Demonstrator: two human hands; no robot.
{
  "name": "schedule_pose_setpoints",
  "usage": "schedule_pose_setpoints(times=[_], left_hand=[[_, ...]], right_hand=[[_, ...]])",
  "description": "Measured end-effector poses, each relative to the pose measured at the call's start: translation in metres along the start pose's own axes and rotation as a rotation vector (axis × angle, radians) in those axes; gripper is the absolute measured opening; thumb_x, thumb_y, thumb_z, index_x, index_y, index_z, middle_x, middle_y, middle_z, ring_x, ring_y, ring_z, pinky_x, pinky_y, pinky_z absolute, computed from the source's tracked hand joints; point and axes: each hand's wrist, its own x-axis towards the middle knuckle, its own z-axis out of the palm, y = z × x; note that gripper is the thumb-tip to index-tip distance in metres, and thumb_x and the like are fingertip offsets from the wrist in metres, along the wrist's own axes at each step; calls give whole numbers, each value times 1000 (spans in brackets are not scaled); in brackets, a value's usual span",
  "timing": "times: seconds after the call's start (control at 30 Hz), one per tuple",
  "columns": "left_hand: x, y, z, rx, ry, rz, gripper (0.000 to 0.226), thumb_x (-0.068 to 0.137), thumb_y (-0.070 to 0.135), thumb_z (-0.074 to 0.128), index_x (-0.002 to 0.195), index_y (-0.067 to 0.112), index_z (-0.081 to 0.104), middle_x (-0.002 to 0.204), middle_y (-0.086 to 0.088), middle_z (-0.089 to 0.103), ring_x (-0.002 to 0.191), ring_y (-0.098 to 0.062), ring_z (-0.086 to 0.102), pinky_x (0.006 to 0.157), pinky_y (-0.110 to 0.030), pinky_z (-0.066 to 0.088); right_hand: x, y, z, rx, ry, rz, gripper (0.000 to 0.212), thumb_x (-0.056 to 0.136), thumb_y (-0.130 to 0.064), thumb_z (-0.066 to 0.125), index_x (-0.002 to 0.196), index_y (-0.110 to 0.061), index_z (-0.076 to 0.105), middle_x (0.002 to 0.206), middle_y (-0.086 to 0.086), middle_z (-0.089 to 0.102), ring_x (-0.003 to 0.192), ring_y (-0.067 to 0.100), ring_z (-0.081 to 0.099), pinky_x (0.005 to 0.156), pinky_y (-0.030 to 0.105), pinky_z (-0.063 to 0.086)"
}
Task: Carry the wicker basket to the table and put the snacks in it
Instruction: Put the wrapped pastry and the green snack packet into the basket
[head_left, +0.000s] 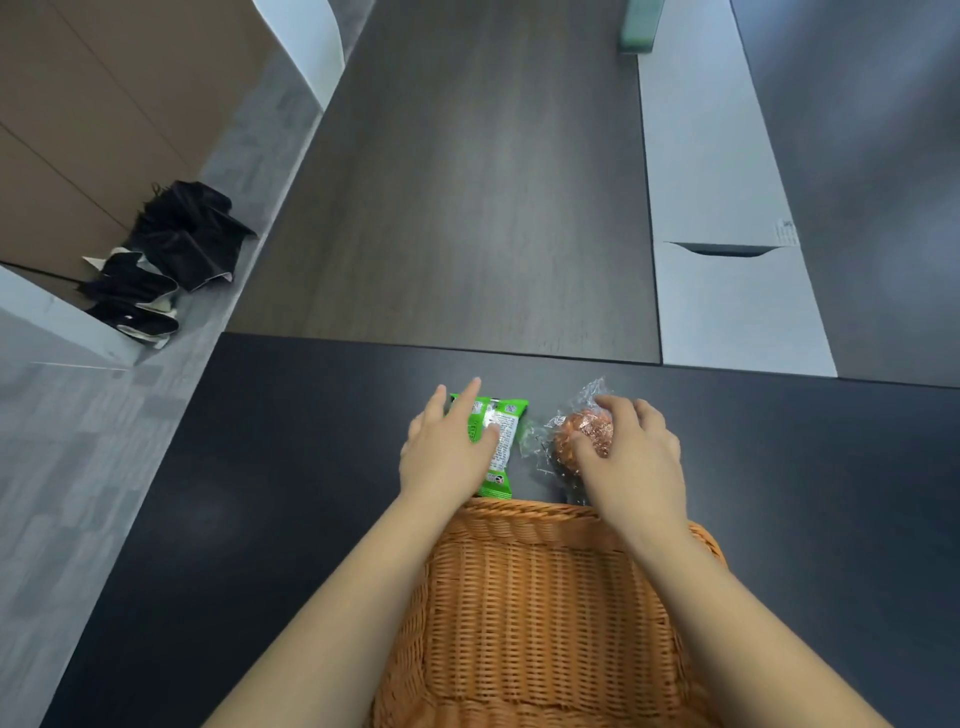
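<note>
An orange wicker basket (540, 613) stands on the dark table (260, 467) right in front of me, with nothing visible inside it. Just beyond its far rim lie two snacks. A green and white packet (501, 436) lies on the left, and my left hand (447, 452) rests on its left half with fingers spread. A brown round snack in clear wrap (576, 436) lies on the right, and my right hand (634, 457) curls over it, fingers touching the wrap. Both forearms reach across the basket.
Beyond the table's far edge runs a brown wood-look surface (467, 208) with a long white box (727, 260) on the right. Black folded items (166, 254) lie on the grey floor at the left by a tan wall.
</note>
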Motion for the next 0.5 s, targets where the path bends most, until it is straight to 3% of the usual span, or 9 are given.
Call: schedule_pose_setpoints(times=[0.1, 0.23, 0.37, 0.5], left_hand=[[1, -9, -6, -171, 105, -22, 52, 89, 39, 48, 141, 37, 42, 156, 5, 30, 140, -21, 32, 107, -44, 36], [0, -19, -8, -200, 142, -14, 45, 89, 35, 50, 135, 35, 49, 149, 6, 40, 135, -18, 39, 100, -37, 39], [-1, -25, -10, -220, 154, -26, 43, 88, 33, 52, 131, 34, 53, 146, 5, 43, 132, -19, 42, 95, -32, 38], [-10, -26, -14, -210, 156, -23, 43, 88, 31, 52, 131, 32, 53, 144, 4, 46, 129, -21, 45, 94, -32, 38]], right_hand=[[6, -4, 2, -80, -20, -5, 57, 83, -40, 55, 137, -32, 40, 156, 12, 24, 142, 34, 20, 109, 49, 27], [18, -4, 10, -212, -155, 31, 72, 76, -41, 62, 141, -40, 31, 158, 12, 15, 141, 39, 21, 108, 52, 27], [23, -2, 18, -235, -148, 6, 65, 78, -36, 61, 139, -36, 37, 142, 10, 41, 121, 38, 45, 97, 46, 41], [15, -9, 11, -169, -69, -57, 59, 81, -35, 60, 137, -30, 41, 134, 11, 47, 117, 37, 48, 93, 47, 46]])
